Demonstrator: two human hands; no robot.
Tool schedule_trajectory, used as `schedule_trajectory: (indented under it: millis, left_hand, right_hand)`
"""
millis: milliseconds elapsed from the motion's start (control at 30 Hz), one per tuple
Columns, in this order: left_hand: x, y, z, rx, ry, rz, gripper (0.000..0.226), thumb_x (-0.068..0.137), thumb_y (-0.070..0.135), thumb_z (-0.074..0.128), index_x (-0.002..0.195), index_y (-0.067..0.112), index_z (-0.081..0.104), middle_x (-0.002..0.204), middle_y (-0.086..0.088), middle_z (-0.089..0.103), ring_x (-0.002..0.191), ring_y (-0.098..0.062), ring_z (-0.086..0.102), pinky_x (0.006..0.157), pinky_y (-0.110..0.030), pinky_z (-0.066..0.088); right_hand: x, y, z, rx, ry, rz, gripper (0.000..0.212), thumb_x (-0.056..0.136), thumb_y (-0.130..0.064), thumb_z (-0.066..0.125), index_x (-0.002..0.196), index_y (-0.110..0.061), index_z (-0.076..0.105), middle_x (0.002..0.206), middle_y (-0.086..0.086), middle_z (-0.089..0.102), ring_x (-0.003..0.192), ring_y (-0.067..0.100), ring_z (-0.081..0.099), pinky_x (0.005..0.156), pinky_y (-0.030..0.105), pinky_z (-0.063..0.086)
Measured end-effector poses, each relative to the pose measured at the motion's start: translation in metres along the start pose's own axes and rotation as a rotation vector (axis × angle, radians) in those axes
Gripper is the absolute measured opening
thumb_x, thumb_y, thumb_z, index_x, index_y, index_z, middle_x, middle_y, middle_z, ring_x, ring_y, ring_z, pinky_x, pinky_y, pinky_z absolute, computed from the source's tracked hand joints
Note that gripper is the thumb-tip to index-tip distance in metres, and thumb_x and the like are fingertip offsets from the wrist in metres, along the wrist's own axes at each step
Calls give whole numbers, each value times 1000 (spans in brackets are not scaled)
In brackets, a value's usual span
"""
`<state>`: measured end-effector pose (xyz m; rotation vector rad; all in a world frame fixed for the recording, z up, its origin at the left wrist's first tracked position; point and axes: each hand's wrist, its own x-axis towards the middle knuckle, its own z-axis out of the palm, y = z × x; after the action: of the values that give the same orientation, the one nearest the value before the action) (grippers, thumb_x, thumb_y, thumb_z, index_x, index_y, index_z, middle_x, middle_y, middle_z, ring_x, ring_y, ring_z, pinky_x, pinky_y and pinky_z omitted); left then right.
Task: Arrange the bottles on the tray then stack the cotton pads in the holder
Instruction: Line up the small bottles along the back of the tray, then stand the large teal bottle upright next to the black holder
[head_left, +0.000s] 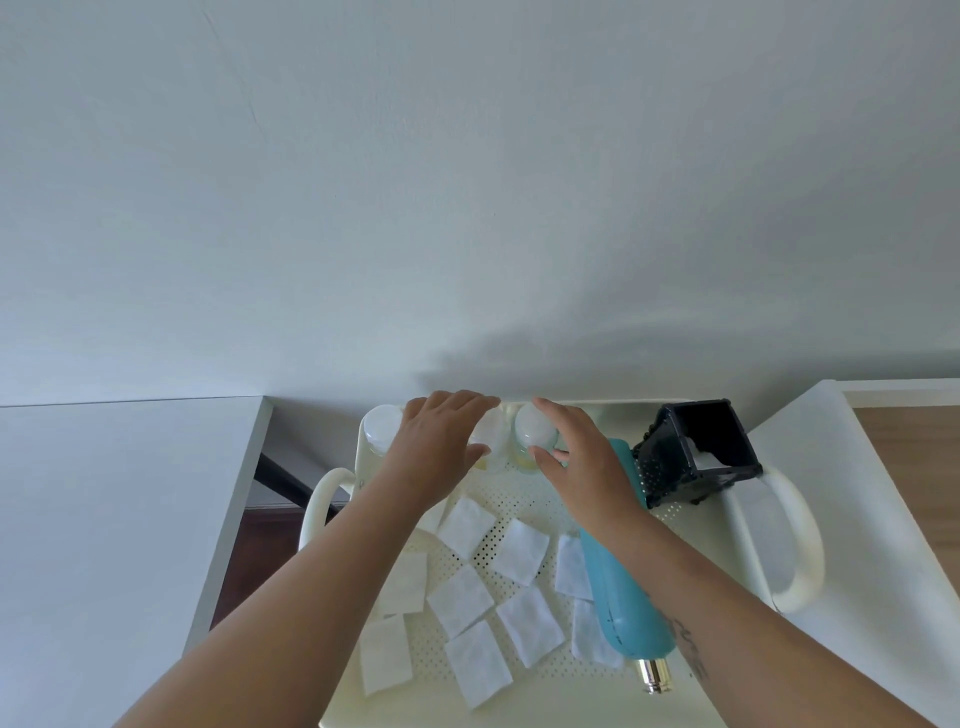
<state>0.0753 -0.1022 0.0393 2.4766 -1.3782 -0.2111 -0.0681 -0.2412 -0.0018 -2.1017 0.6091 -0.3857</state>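
Observation:
A cream perforated tray (524, 499) with two loop handles lies in front of me. Three clear bottles stand along its far edge. My left hand (441, 441) grips the middle bottle (491, 439). My right hand (576, 457) wraps the right bottle (532, 431). The left bottle (382, 428) stands free. A teal bottle (618, 587) with a silver cap lies on its side under my right forearm. Several white square cotton pads (467, 525) are scattered over the tray floor. A black square holder (698, 452) leans tilted at the tray's far right corner, with something white inside.
A white wall rises right behind the tray. White tabletops flank it, one at the left (119, 519) and one at the right (852, 519), with a dark gap beside the left handle (322, 499). The right handle (800, 540) overhangs the right surface.

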Motion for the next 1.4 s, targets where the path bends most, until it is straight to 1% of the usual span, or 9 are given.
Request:
schedule_trajectory:
  millis: [233,367,433,533,633,800,1200,1333,1400]
  left_hand:
    - [-1,-1,2,-26,2,-10,56,88,34,66,140,30,45,140,11,52,127,-18,47,109,-37,28]
    - [-2,2,3,-10,-7,-10,60,88,39,64,143,29,41,144,10,48,131,-17,43,112,-39,26]
    - [-3,6,4,-9,-1,-4,64,87,43,63,144,29,39,148,9,45,136,-17,38,114,-41,23]
    - [-2,14,6,3,4,36,66,87,48,60,146,35,34,153,7,39,139,-18,34,115,-43,21]
    - [2,21,10,43,-13,94,64,88,52,55,146,41,30,157,7,32,141,-22,31,115,-44,21]
    - [8,24,21,132,-79,199,64,91,55,47,148,44,22,159,6,28,143,-27,29,116,-44,22]
    - [2,24,28,215,18,290,65,88,43,55,147,32,31,155,-1,35,140,-33,33,113,-53,26]
    - [-12,42,42,217,191,519,54,85,36,62,135,20,49,142,-5,53,131,-34,45,105,-51,35]
    - [-18,54,52,218,161,658,57,82,34,68,134,20,49,138,-5,57,127,-33,50,103,-48,41]
  right_hand:
    - [-7,4,4,30,39,9,57,91,-14,64,141,-27,41,135,-16,43,114,-26,37,96,17,48]
    - [-11,5,7,55,42,27,60,92,-16,63,144,-31,37,139,-19,41,115,-32,31,90,0,40]
    - [-15,1,2,63,30,42,62,93,-17,62,145,-33,35,141,-20,40,117,-29,32,96,7,41]
    - [-34,-2,-8,14,86,55,55,94,-19,60,144,-29,39,139,-17,45,126,-6,42,104,23,42]
    - [-65,-6,-13,-72,191,88,44,94,-25,56,138,-26,46,130,-16,50,122,1,44,104,25,40]
    - [-112,-1,-10,-348,345,153,44,86,-18,68,129,-14,57,129,6,58,120,23,51,100,42,47]
    - [-161,12,11,-516,293,417,77,79,-39,72,145,-38,33,148,4,39,111,27,51,76,37,58]
    - [-163,11,14,-516,268,477,92,76,-42,74,147,-45,17,150,2,32,106,25,51,70,34,57]
    - [-165,10,14,-506,277,504,95,75,-45,74,147,-46,12,148,1,32,106,25,51,71,34,57]
